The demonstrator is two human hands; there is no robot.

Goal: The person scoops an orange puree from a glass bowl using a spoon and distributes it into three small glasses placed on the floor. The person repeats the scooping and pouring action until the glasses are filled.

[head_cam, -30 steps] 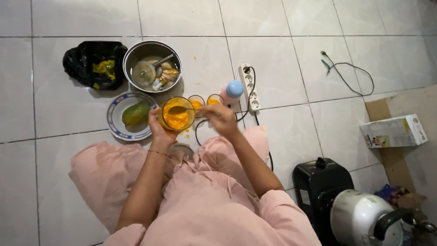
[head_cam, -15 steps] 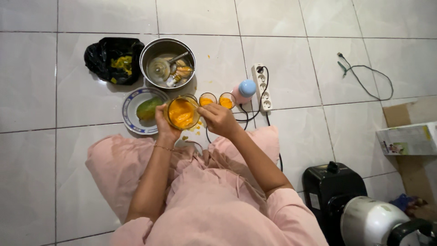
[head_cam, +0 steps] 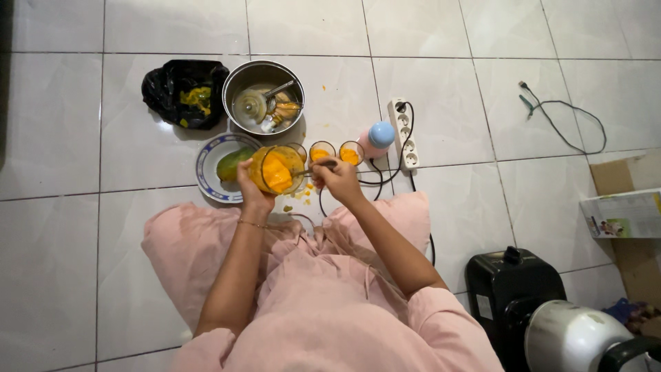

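Left hand (head_cam: pixel 251 187) is wrapped tight around the jug (head_cam: pixel 276 169), tipped on its side and full of thick orange pulp. Right hand (head_cam: pixel 337 178) is closed on a spoon (head_cam: pixel 310 171), its tip reaching into the jug's mouth. Just beyond the right hand sit two small cups (head_cam: pixel 336 151) with orange filling, and past them a pink bottle (head_cam: pixel 376 140) by the power strip (head_cam: pixel 403 133). Beside the left hand, a plate (head_cam: pixel 206 172) carries a green mango (head_cam: pixel 233 164). Further out: a steel pot (head_cam: pixel 264 98) and a black bag (head_cam: pixel 184 93).
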